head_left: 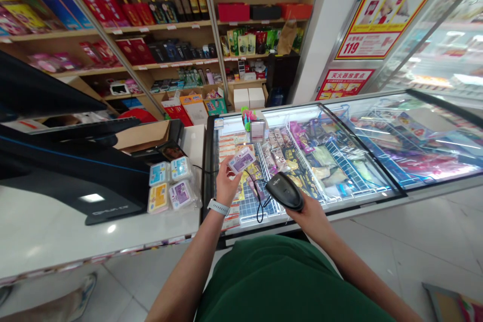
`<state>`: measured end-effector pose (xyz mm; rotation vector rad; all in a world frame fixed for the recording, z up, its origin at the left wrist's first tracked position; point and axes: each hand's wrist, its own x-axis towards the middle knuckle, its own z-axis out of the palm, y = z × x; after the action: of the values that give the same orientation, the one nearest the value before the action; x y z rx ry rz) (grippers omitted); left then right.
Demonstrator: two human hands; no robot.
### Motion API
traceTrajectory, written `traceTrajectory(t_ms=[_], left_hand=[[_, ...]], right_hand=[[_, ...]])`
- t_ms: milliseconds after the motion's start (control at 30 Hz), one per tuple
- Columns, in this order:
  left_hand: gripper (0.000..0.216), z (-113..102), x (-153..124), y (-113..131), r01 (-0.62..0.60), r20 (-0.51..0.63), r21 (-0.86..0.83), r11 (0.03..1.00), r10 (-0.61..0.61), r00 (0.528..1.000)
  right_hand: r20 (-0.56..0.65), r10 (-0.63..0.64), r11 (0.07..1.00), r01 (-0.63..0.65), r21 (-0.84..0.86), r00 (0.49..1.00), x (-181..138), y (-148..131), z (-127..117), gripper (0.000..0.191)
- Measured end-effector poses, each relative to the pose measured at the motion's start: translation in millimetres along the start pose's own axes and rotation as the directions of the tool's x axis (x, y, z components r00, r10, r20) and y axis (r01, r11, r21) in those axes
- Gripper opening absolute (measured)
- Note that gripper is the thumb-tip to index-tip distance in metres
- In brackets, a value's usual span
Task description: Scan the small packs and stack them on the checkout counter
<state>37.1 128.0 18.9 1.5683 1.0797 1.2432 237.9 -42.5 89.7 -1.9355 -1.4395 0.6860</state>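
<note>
Between the fingers of my left hand (226, 181) is a small flat box with a purple label (242, 160), tilted above the glass-topped freezer (377, 196). My right hand (311, 216) is wrapped around a black handheld barcode scanner (284, 191), its head pointing left toward the box. The scanner's black cable (259, 211) loops down between both hands. On the counter to the left of my left hand sit several similar small boxes with blue, yellow and purple labels (180, 194), stacked together.
A dark checkout terminal (68, 171) stands on the white counter (124, 236) at left. An open cardboard box (143, 136) lies behind it. Shelves of bottles and boxes (169, 25) line the back. At lower left, another person's foot (86, 292) shows on the floor.
</note>
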Motion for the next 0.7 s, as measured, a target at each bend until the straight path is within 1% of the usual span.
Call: traceTrajectory(t_ms=[200,367,433,500,567,633,700], left_hand=[[0.064,5,1,-9,0.012,0.007,0.014,1.0,-0.012,1.0],[0.062,14,6,-25,-0.037,-0.029,0.142,0.989,0.041,0.999],[0.062,21,10,-38,-0.034,-0.045,0.179,0.983,0.043,0.998],[0.062,31,16,-55,-0.04,-0.036,0.208,0.977,0.048,0.998],[0.061,44,22,-74,-0.058,0.014,0.247,0.967,0.056,0.998],[0.06,60,27,-94,-0.036,0.071,0.29,0.956,0.016,0.997],[0.06,77,31,-109,0.018,0.106,0.345,0.938,-0.058,0.993]], right_hand=[[-0.058,-0.061,0.992,0.054,-0.118,0.996,7,7,-2,0.021],[-0.105,-0.079,0.985,0.062,-0.161,0.991,11,19,-1,0.032],[-0.128,-0.052,0.987,0.031,-0.159,0.99,11,26,-2,0.032],[-0.155,-0.018,0.989,-0.006,-0.149,0.988,9,31,-4,0.029],[-0.178,0.017,0.991,-0.04,-0.131,0.984,7,35,-8,0.026],[-0.185,0.058,0.991,-0.078,-0.104,0.981,4,36,-12,0.025],[-0.189,0.099,0.99,-0.116,-0.085,0.977,1,38,-16,0.023]])
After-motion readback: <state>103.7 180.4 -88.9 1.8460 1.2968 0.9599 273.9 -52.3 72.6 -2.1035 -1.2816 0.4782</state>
